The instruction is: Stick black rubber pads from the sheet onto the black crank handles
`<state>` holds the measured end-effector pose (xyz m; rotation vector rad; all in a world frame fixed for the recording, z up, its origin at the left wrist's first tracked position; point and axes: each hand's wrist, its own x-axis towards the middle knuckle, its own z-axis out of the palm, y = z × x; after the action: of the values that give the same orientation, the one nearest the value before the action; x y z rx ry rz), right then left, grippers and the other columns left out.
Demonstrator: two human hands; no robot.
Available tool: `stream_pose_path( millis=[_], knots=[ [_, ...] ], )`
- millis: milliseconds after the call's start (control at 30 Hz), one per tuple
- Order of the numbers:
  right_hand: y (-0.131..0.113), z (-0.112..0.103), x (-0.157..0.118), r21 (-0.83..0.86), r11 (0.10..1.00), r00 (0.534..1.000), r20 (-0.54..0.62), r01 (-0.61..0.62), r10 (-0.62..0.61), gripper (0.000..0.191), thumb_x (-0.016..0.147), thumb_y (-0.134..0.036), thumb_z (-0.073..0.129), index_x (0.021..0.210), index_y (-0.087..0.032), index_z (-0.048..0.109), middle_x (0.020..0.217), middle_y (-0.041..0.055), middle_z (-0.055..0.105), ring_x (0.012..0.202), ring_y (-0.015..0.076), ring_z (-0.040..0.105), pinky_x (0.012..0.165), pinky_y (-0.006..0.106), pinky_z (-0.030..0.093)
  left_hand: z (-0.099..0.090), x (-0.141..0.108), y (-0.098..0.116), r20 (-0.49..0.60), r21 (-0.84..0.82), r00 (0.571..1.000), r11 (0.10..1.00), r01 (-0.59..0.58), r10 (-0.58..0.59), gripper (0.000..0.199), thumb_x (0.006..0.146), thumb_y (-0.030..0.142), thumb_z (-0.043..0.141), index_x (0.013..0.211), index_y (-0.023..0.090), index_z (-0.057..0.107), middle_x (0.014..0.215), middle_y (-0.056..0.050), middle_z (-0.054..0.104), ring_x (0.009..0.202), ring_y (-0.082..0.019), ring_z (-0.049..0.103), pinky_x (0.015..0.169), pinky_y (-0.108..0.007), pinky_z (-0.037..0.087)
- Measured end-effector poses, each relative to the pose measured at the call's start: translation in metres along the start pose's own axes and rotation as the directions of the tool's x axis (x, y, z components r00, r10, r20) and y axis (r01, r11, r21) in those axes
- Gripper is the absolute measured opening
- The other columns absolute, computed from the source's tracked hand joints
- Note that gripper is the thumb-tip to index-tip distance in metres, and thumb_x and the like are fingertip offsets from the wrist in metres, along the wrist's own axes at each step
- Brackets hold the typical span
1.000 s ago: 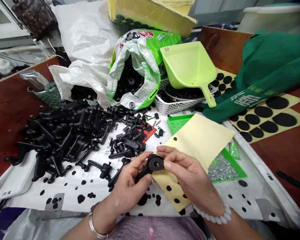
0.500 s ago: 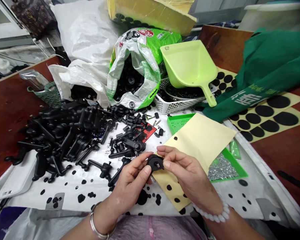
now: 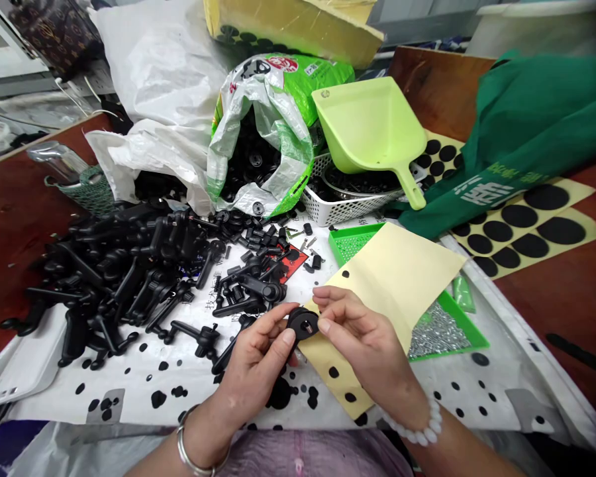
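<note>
Between my hands is a black round disc-shaped part [image 3: 298, 323] with a slot-like opening near its middle. My left hand [image 3: 258, 364] grips it by its left side, thumb on the near face and fingers curled behind. At its right edge my right hand [image 3: 372, 344] is closed, with thumb and index finger pinching there; the other fingers are bent above. Just below lies a strip of yellow backing paper [image 3: 322, 371] bearing black round stickers. A larger yellow sheet [image 3: 402, 265] lies behind my right hand.
Black plastic arm-like parts [image 3: 124, 271] are heaped at left. Behind stand an open green-and-white bag [image 3: 302, 99] of black parts, a white basket [image 3: 328, 211] and a light green dustpan [image 3: 372, 126]. A green tray [image 3: 477, 338] holds small metal pieces. Black round stickers dot the table.
The view has shifted slightly. Both hands stay around the black disc, which has turned a little and now faces me more.
</note>
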<state>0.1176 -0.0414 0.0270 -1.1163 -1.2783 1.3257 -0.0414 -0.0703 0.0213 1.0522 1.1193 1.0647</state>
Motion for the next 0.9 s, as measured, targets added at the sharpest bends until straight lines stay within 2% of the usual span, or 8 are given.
stream_pose_path(
  millis=[267, 500, 733, 900],
  knots=[
    [0.009, 0.001, -0.003, -0.104, 0.988, 0.993, -0.018, 0.114, -0.117, 0.009, 0.077, -0.021, 0.059, 0.069, -0.020, 0.059, 0.109, 0.0084, 0.055, 0.109, 0.0248, 0.052, 0.098, 0.045, 0.038, 0.002, -0.002, -0.003, -0.024, 0.002, 1.000, 1.000, 0.003, -0.003, 0.038, 0.083, 0.036, 0.058, 0.116, 0.017, 0.057, 0.085, -0.005, 0.065, 0.061, -0.012, 0.056, 0.057, -0.023, 0.050],
    [0.011, -0.001, -0.002, -0.204, 0.957, 0.977, -0.019, 0.205, -0.213, 0.009, 0.079, -0.018, 0.057, 0.070, -0.021, 0.058, 0.106, 0.0071, 0.055, 0.109, 0.0218, 0.051, 0.095, 0.039, 0.040, 0.004, 0.001, -0.004, -0.004, -0.058, 1.000, 0.998, 0.004, -0.005, 0.033, 0.084, 0.026, 0.057, 0.115, 0.018, 0.056, 0.093, -0.004, 0.065, 0.065, -0.010, 0.056, 0.059, -0.020, 0.049],
    [0.011, -0.003, -0.001, -0.218, 0.956, 0.978, -0.024, 0.198, -0.208, 0.010, 0.079, -0.019, 0.056, 0.070, -0.021, 0.057, 0.106, 0.0066, 0.056, 0.108, 0.0211, 0.052, 0.095, 0.037, 0.040, 0.003, 0.004, -0.008, 0.048, -0.161, 0.999, 0.987, 0.009, -0.001, 0.035, 0.080, 0.019, 0.059, 0.115, 0.019, 0.056, 0.092, -0.003, 0.065, 0.067, -0.010, 0.057, 0.062, -0.019, 0.050],
    [0.016, -0.005, 0.000, -0.196, 0.964, 0.982, -0.020, 0.181, -0.189, 0.010, 0.079, -0.018, 0.056, 0.070, -0.021, 0.058, 0.107, 0.0066, 0.056, 0.108, 0.0215, 0.052, 0.096, 0.039, 0.039, 0.003, 0.005, -0.009, 0.068, -0.143, 0.998, 0.990, 0.013, -0.003, 0.035, 0.081, 0.019, 0.059, 0.117, 0.018, 0.055, 0.092, -0.003, 0.065, 0.068, -0.009, 0.055, 0.062, -0.018, 0.049]
  ],
)
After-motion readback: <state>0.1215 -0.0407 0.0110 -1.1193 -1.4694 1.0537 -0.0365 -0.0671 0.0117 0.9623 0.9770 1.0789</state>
